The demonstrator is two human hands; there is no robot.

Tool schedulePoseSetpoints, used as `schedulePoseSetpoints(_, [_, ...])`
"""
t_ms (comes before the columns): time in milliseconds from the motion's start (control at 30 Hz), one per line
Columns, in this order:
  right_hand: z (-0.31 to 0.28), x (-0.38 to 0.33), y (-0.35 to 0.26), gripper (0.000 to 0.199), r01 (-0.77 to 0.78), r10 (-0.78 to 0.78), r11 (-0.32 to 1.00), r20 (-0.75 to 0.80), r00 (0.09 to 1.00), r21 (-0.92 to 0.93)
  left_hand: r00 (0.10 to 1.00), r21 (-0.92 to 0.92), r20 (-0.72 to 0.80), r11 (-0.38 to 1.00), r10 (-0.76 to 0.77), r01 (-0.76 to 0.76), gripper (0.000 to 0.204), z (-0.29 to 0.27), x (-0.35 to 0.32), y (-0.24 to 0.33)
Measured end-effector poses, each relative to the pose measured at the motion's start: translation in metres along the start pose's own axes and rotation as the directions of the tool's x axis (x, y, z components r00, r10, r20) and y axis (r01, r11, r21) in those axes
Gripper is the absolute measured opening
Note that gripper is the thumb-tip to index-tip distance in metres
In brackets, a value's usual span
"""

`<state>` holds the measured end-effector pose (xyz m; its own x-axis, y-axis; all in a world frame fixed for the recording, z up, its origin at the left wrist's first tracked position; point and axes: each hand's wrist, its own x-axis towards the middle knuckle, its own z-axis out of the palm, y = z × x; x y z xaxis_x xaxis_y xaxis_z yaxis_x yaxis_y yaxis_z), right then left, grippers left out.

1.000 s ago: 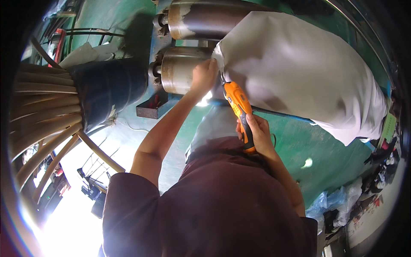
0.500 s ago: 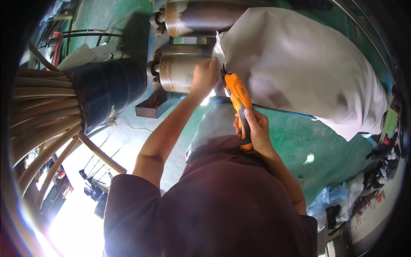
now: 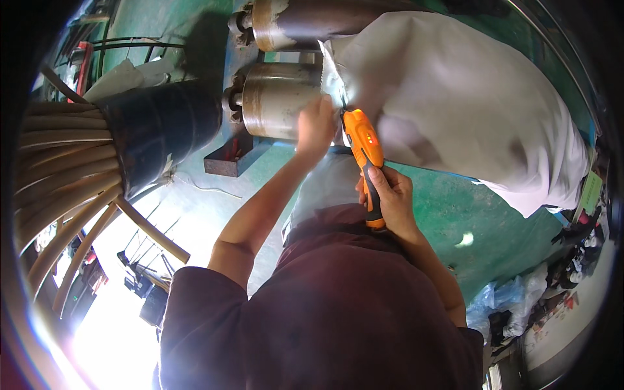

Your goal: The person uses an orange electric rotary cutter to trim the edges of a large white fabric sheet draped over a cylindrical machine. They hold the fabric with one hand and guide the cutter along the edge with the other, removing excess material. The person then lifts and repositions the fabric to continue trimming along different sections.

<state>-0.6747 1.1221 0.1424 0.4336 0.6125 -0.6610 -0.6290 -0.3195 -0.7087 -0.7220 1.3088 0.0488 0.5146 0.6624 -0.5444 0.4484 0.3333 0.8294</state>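
A big roll of pale grey-white fabric [image 3: 442, 91] lies across the metal rollers. My right hand [image 3: 392, 195] is wrapped round the dark grip of orange electric scissors [image 3: 363, 135], their lights glowing red. The blade end touches the fabric's left edge. Just left of the blades, my left hand [image 3: 316, 127] is closed on the loose fabric edge [image 3: 330, 71], a narrow strip of which stands up above the fingers. Behind that hand is the near metal roller [image 3: 270, 104]. The fingertips of the left hand are partly hidden.
A second, darker roller [image 3: 305, 26] lies behind the first. To the left, a dark blue drum [image 3: 166, 133] holds several brown tubes [image 3: 71, 156]. A small metal tray [image 3: 224, 162] hangs from the frame. Plastic bags [image 3: 507, 299] lie on the green floor [image 3: 448, 227] at the right.
My left hand has moved slightly down with the fabric edge. More of the cut strip stands up above it. Lights on the electric scissors now glow red.
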Motion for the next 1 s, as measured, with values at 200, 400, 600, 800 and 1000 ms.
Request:
schedulePoseSetpoints(200, [0.001,0.003,-0.006,0.037,-0.037,0.036,0.999,-0.021,0.999,-0.036,0.999,-0.129,-0.023,0.991,-0.035,0.032,0.037,0.004,-0.011,-0.007])
schedulePoseSetpoints(400, [0.005,0.016,-0.01,0.034,-0.003,0.003,1.0,-0.074,0.997,0.002,1.0,-0.102,-0.022,0.995,-0.023,0.021,0.037,0.002,-0.018,-0.02])
schedulePoseSetpoints(600, [0.0,0.031,-0.016,0.035,-0.035,0.035,0.996,-0.001,0.999,-0.085,0.997,-0.204,-0.017,0.977,-0.071,0.066,0.036,0.001,-0.029,-0.016])
schedulePoseSetpoints(800, [0.006,0.039,-0.026,0.034,-0.051,0.048,0.996,-0.041,0.998,-0.073,0.998,-0.224,-0.025,0.973,-0.06,0.053,0.035,-0.004,-0.032,-0.016])
schedulePoseSetpoints(1000, [0.002,0.044,-0.022,0.037,-0.091,0.096,0.986,0.028,0.995,-0.136,0.995,-0.138,-0.028,0.987,-0.092,0.087,0.035,-0.012,-0.037,-0.027])
